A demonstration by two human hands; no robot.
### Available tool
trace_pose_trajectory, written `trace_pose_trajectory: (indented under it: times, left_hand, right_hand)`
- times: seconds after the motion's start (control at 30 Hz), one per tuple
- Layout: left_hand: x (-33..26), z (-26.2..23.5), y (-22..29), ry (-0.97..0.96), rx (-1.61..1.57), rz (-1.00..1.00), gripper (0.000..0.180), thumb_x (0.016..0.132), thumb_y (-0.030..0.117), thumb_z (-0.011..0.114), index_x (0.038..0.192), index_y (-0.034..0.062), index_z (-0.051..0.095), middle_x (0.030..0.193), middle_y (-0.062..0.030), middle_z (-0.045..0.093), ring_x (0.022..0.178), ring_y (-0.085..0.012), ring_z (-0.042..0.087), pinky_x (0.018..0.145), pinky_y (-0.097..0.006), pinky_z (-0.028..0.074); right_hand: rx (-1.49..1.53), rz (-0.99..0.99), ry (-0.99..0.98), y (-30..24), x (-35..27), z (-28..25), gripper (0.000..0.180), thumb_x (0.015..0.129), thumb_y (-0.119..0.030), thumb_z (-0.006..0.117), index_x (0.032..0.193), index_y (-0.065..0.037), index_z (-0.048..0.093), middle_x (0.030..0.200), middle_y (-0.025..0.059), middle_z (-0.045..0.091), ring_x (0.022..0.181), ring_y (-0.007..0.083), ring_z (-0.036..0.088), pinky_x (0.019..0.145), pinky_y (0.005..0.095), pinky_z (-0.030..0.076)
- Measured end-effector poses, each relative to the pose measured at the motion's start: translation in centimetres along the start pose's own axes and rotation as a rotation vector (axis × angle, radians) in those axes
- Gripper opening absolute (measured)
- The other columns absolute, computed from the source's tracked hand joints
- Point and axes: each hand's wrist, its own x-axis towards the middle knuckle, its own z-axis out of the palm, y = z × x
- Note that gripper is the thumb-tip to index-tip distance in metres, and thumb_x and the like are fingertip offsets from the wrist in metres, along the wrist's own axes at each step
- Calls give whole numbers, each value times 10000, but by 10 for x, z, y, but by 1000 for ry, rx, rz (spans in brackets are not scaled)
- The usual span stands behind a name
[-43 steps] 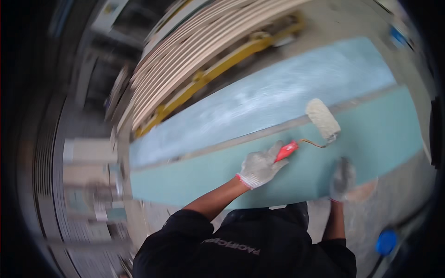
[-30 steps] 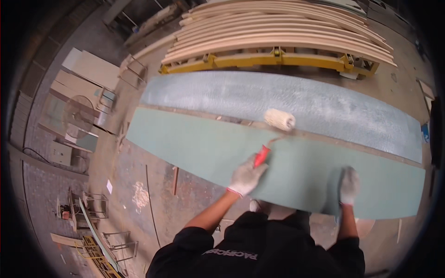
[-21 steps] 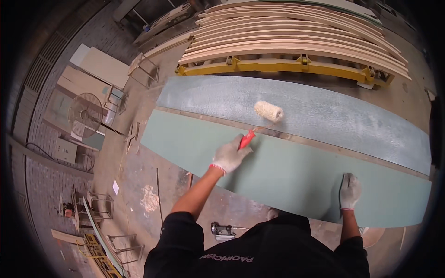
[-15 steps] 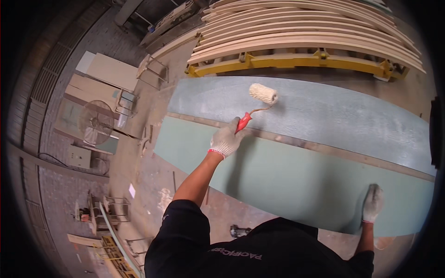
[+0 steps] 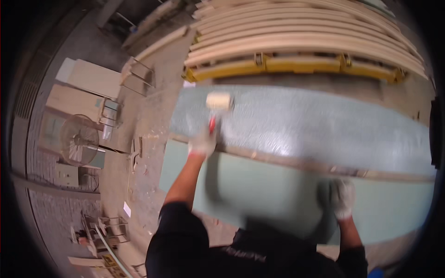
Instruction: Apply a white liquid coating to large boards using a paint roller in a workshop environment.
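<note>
Left hand (image 5: 202, 144): my gloved fingers are clenched around the red handle (image 5: 212, 124) of the roller (image 5: 218, 100). That grip presumably keeps my glove off the nap and lets me reach past the near panel (image 5: 264, 185) without leaning on it. The hand itself sits above the near panel's far edge, toward its left end.

Roller: over the far panel (image 5: 287, 120), close to its far edge and not far in from its left edge. Nap lies crosswise, handle pointing back at me, likely so a pull of the arm would turn it. Contact with the surface: cannot tell, blurred.

Right hand (image 5: 344, 199): gloved, over the near panel, right of middle, closer to the far edge than the near one. Whether my fingers are curled or loose, or touching the surface, I cannot tell. Probably placed out there for balance.

Panels: side by side, a narrow gap between their long edges. Far one glossy and mottled, suggesting wetness; near one smoother.

Beyond the far edge: wood strips (image 5: 301, 44) stacked on a yellow frame (image 5: 301, 64), presumably raised off the floor for lifting.
</note>
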Motion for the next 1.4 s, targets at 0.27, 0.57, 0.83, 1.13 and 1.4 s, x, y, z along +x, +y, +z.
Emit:
trace_pose_trajectory:
  times: [0.27,0.57,0.83,1.13,1.4]
  left_hand:
    - [36,-54,-127,-41,295,480,426,1006,404,585,1338,144,522,892,-236,717,828,-447,714,721,-602,526]
    - [169,-116,-89,-134,474,880,420,972,538,604,1155,164,543,800,-159,715,763,-373,722,649,-520,547]
    - [223,-105,56,-87,418,1188,490,992,583,556,1265,176,546,881,-158,722,843,-371,721,703,-502,550]
    - [276,-191,-291,-279,649,561,424,938,451,678,1247,170,605,1002,-141,735,1016,-354,704,855,-484,552]
    - [162,-137,-310,52,326,157,393,1005,443,611,1336,232,623,1033,-228,721,890,-426,716,695,-546,537]
  right_hand:
    - [100,47,-16,-159,69,70,218,828,-168,773,1016,-109,680,766,88,554,704,310,573,655,457,464]
    - [-39,89,11,-181,73,80,248,815,-142,793,1032,-117,676,776,78,571,728,309,595,661,454,478]
    - [-44,124,68,-180,69,80,242,848,-101,756,1079,-103,683,821,89,591,779,319,612,690,451,494]
    - [-83,174,-4,-171,57,88,227,865,-98,749,1082,-86,680,826,98,577,793,332,596,718,471,481]
    - [-73,190,4,-173,52,86,234,872,-101,752,1092,-74,680,864,96,590,834,332,610,761,460,489]
